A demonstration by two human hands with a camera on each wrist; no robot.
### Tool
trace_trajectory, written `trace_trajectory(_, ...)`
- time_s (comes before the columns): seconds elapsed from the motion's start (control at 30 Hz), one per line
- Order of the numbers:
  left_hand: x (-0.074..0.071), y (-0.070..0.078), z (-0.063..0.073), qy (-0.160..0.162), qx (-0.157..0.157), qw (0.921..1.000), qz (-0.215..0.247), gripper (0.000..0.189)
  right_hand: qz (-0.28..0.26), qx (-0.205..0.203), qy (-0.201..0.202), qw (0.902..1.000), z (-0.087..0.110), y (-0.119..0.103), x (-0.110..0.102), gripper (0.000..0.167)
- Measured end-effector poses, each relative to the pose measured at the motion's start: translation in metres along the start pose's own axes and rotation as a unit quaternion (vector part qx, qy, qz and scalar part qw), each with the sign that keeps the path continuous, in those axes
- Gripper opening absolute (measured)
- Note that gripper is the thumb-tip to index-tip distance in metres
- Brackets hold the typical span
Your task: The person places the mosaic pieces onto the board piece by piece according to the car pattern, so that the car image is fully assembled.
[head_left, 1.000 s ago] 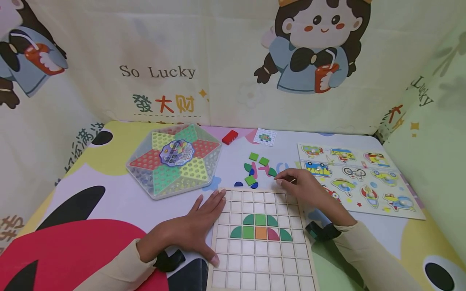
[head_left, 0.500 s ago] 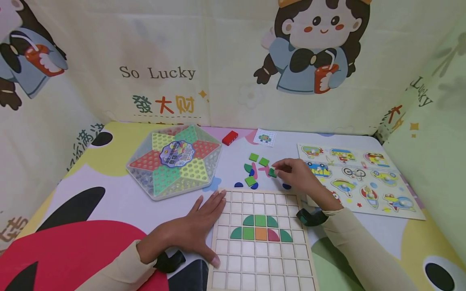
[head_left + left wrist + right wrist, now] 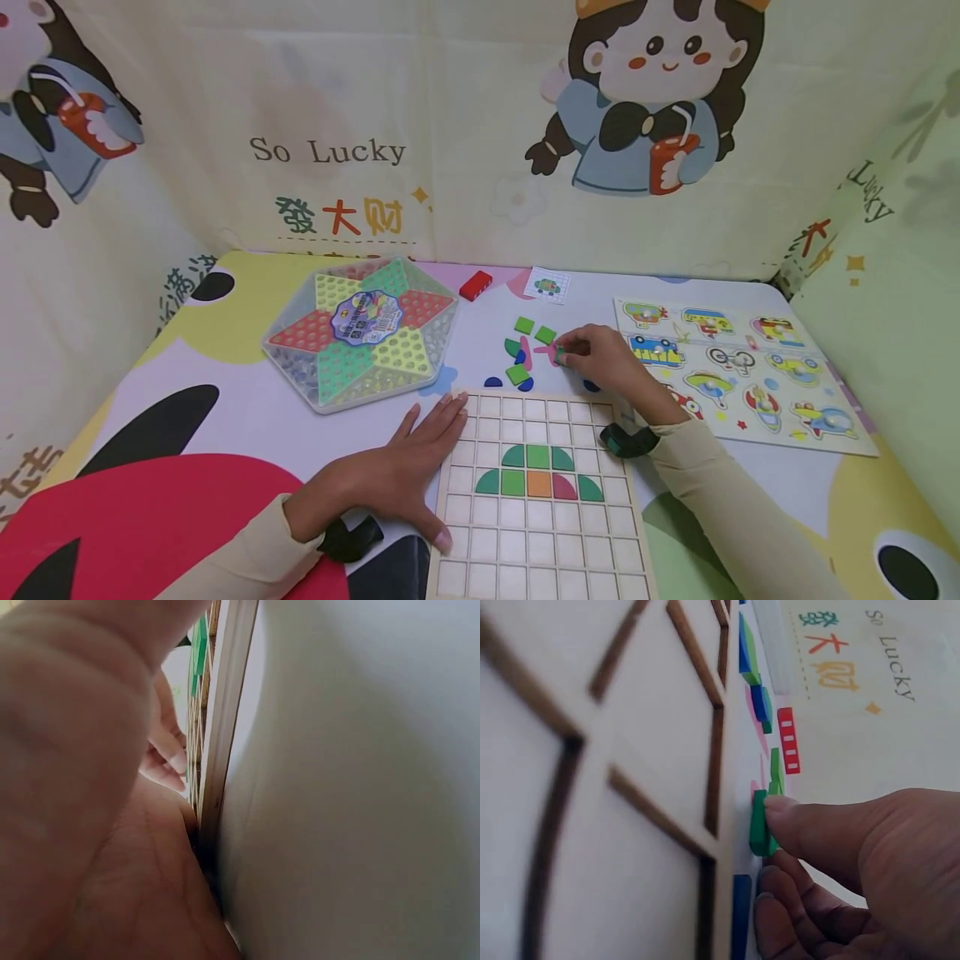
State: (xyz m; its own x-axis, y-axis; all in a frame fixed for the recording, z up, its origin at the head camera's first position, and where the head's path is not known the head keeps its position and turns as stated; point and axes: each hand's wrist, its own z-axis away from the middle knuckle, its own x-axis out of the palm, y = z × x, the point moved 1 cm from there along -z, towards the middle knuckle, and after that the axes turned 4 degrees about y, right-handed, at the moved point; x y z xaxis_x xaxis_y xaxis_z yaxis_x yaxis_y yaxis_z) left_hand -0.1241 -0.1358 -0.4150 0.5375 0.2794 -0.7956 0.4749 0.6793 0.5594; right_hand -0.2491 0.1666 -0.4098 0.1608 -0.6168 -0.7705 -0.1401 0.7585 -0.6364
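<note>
Work seems to be at the picking-up step: just beyond the far edge of the grid board (image 3: 550, 542), toward its far right corner, the right hand (image 3: 600, 358) pinches a green piece (image 3: 759, 825) between thumb and fingertips. Whether that piece is clear of the table (image 3: 300, 442) I cannot tell. The left hand (image 3: 401, 475) lies with fingers spread across the board's left edge, seemingly to steady it. Well inside the board's edges sits a two-row pattern (image 3: 537, 456), green shapes with an orange square (image 3: 538, 482) and a red quarter piece (image 3: 564, 487); it looks partly built (bare cells surround it). Light green squares (image 3: 524, 325), pink pieces (image 3: 527, 354) and blue pieces (image 3: 492, 382) lie loose past the board's far edge. Near the table's far edge is a small card (image 3: 547, 286) with a printed figure, perhaps the model, too small to read closely. The next move would likely call for lifting the green piece free of its neighbours, turning it to suit, and lowering it flat into one cell.
</note>
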Motion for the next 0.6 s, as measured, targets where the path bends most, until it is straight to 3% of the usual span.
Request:
trace_trajectory(0.23,0.0004,-0.0006,-0.0001,0.004,0.006,0.9999,-0.010,0.136,0.020,-0.003,-0.023,0.9995,-0.0017,-0.0014,-0.0003,0.021)
trace_trajectory(0.6,-0.0017,0.0009,0.0004,0.005,0.009,0.9999,-0.007,0.135,-0.007,-0.037,-0.037,0.9986,0.0030,-0.0031,0.0034,0.020)
